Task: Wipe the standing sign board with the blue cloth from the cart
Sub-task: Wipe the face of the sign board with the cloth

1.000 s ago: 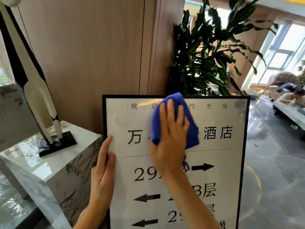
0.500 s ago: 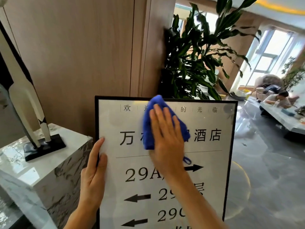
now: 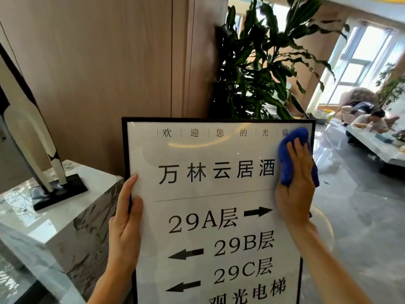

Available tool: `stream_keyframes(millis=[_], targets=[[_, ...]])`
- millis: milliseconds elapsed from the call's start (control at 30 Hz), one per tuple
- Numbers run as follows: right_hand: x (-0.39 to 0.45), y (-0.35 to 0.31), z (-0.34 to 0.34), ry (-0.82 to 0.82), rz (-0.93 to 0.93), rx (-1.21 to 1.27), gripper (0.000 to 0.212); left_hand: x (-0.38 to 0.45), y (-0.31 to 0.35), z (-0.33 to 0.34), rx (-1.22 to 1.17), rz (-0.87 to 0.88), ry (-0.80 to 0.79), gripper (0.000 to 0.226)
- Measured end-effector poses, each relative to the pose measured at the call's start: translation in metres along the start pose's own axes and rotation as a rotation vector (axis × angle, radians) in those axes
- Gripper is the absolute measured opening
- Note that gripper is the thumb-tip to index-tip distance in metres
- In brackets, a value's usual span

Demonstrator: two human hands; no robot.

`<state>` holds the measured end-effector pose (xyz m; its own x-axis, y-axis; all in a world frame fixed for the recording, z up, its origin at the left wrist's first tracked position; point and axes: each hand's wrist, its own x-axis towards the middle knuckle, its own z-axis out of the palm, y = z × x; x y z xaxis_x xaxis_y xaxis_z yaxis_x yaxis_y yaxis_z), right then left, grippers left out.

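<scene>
The standing sign board [image 3: 219,154] is white with a black frame, black characters and arrows, and fills the lower middle of the view. My right hand [image 3: 294,185] presses the bunched blue cloth [image 3: 292,145] flat against the board's upper right corner, near the frame. My left hand [image 3: 126,222] grips the board's left edge, thumb on the front face. The cart is out of view.
A marble pedestal [image 3: 65,216] with a black-and-white sculpture [image 3: 32,137] stands close on the left. A wood-panelled wall and a tall green plant [image 3: 263,69] are behind the board. At the far right a person leans over a low white table [image 3: 377,148] on glossy grey floor.
My right hand has slid the blue cloth from the board's top middle across to the upper right corner, uncovering the middle characters. My left hand has kept its hold on the left edge.
</scene>
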<state>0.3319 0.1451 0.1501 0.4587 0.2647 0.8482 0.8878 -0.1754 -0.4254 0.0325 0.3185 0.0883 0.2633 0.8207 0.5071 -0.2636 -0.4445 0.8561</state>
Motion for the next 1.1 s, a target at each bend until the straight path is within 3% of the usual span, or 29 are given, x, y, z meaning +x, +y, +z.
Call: stream_keyframes(millis=[167, 300, 367, 433, 567, 633, 800, 933, 1100], targets=[[-0.058, -0.055, 0.043, -0.094, -0.044, -0.027, 0.063, -0.002, 0.002, 0.004, 0.04, 0.057, -0.006, 0.043], [-0.116, -0.113, 0.074, -0.186, -0.237, -0.062, 0.059, -0.001, 0.001, 0.002, 0.017, 0.058, -0.02, 0.042], [-0.144, -0.132, 0.08, -0.246, -0.37, -0.104, 0.068, -0.002, 0.002, 0.001, 0.008, 0.077, -0.027, 0.044], [-0.169, -0.14, 0.08, -0.32, -0.498, -0.19, 0.081, -0.004, 0.002, 0.0, 0.007, 0.097, -0.038, 0.046], [-0.181, -0.132, 0.064, -0.386, -0.691, -0.212, 0.061, -0.011, 0.001, -0.006, -0.029, 0.081, -0.051, 0.044], [-0.165, -0.118, 0.051, -0.42, -0.745, -0.226, 0.061, -0.012, 0.003, -0.005, -0.013, 0.079, -0.049, 0.043], [-0.113, -0.056, 0.014, -0.31, -0.529, -0.281, 0.084, -0.02, 0.008, -0.004, 0.053, 0.07, -0.05, 0.04], [-0.075, -0.004, -0.015, -0.122, -0.187, -0.271, 0.071, -0.045, -0.001, -0.004, 0.061, 0.036, -0.024, 0.044], [-0.073, 0.019, -0.018, -0.076, -0.086, -0.195, 0.071, -0.073, -0.024, -0.007, 0.129, -0.055, -0.004, 0.042]])
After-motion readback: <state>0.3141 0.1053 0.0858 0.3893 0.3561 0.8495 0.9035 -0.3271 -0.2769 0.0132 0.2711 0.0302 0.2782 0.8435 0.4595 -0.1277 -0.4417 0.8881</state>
